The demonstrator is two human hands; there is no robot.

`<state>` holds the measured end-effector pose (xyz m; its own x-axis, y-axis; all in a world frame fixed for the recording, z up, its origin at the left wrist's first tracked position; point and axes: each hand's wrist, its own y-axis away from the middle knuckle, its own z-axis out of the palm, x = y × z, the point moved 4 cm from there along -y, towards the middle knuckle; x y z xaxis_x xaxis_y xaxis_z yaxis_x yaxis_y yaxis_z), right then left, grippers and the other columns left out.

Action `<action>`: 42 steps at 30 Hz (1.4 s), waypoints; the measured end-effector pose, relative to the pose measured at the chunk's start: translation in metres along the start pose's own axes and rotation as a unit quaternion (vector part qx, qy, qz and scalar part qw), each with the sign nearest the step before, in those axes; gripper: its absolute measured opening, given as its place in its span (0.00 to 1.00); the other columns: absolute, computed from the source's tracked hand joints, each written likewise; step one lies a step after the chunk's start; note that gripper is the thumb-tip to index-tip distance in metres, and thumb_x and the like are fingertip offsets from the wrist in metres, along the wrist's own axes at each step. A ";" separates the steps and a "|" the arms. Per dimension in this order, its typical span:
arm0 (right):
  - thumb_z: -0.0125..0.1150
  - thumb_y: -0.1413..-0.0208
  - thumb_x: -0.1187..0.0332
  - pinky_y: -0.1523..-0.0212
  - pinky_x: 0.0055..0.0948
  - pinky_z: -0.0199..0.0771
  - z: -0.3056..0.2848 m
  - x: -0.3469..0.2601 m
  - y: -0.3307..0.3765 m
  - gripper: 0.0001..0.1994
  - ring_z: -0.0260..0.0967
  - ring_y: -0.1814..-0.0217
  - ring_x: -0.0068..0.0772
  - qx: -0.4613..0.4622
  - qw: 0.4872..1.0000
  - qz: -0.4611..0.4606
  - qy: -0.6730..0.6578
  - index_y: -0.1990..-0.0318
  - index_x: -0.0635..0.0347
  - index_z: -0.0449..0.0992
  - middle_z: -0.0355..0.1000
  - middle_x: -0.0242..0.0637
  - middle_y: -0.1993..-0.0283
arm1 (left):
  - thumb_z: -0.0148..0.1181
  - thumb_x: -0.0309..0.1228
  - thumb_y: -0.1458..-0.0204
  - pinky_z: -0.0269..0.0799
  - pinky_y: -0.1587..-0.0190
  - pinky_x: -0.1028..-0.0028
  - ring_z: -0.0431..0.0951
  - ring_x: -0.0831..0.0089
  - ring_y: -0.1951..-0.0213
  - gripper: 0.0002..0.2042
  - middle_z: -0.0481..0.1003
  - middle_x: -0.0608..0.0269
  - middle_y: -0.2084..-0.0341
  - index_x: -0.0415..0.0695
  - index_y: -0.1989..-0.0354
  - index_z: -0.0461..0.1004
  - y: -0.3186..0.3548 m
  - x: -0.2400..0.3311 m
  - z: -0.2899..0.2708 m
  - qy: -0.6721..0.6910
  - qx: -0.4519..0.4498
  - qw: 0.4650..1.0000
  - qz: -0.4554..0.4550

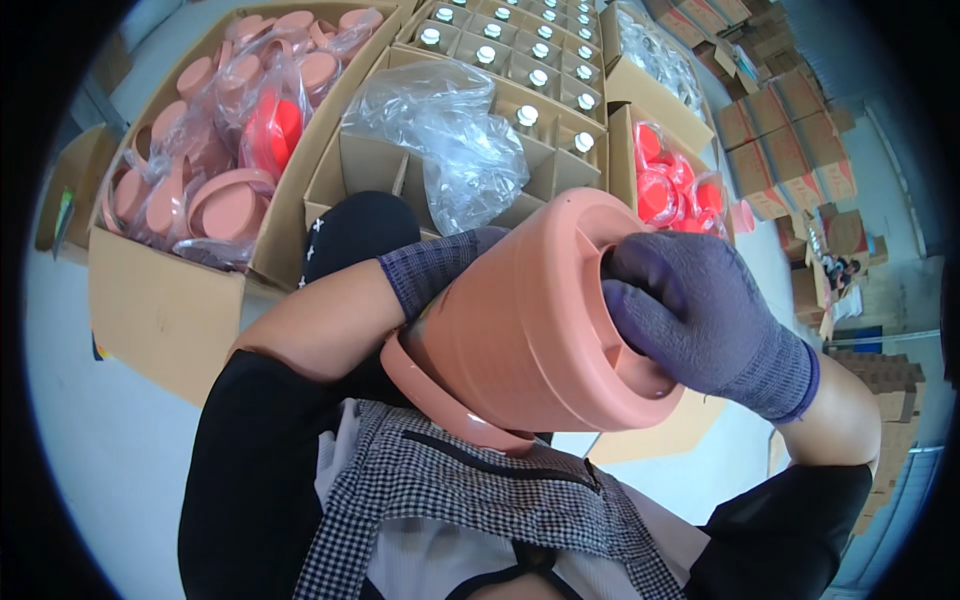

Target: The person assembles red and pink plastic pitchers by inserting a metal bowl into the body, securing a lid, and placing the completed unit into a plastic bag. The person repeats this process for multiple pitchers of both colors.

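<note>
A large pink plastic jug [500, 320] lies tilted in front of my chest, its recessed round end facing right. Its pink loop handle [440, 405] hangs toward my lap. My right hand [690, 305], in a purple-grey work glove, is closed at that end, with curled fingers reaching into the recess; the fingertips are hidden inside. My left hand [445, 265], gloved alike, goes behind the far side of the jug, so its fingers are out of sight. Just beyond stands a divided carton [345, 185] holding white-topped bottles [527, 118] and a crumpled clear plastic bag [450, 140].
At the left, an open carton [165, 300] is full of bagged pink jug parts [230, 205] and a red one [272, 130]. Red bagged parts [665, 190] fill a box on the right, below a carton of clear plastic [655, 65]. Stacked cartons [790, 140] stand farther right.
</note>
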<state>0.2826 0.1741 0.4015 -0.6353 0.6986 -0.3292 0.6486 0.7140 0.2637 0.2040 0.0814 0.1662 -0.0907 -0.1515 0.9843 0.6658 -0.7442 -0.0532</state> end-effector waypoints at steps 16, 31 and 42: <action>0.57 0.30 0.60 0.48 0.32 0.77 0.133 0.146 -0.139 0.18 0.78 0.51 0.30 0.017 0.659 0.145 -0.738 0.43 0.63 0.79 0.79 0.38 0.49 | 0.61 0.45 0.43 0.76 0.44 0.53 0.83 0.47 0.52 0.18 0.83 0.46 0.56 0.49 0.50 0.83 0.016 0.025 -0.200 -0.552 0.329 0.753 -0.144; 0.54 0.28 0.59 0.36 0.40 0.74 0.154 0.173 -0.084 0.21 0.76 0.40 0.39 0.118 0.465 -0.005 -0.877 0.37 0.64 0.73 0.76 0.44 0.40 | 0.60 0.39 0.39 0.73 0.39 0.62 0.79 0.53 0.44 0.19 0.77 0.49 0.44 0.45 0.41 0.78 0.068 0.077 -0.150 -0.332 0.249 0.910 0.022; 0.71 0.48 0.71 0.38 0.44 0.73 0.094 0.066 0.054 0.18 0.75 0.42 0.51 0.137 0.974 -0.150 -0.102 0.48 0.57 0.83 0.79 0.43 0.49 | 0.69 0.34 0.52 0.77 0.52 0.63 0.83 0.51 0.57 0.13 0.82 0.53 0.61 0.39 0.62 0.82 0.168 0.121 -0.037 -0.399 0.080 0.896 0.177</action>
<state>0.3147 0.2542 0.3084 -0.7345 0.4176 -0.5348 0.5524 0.8257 -0.1139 0.2772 -0.0860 0.2698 0.6629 0.2012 0.7211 0.6522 -0.6282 -0.4243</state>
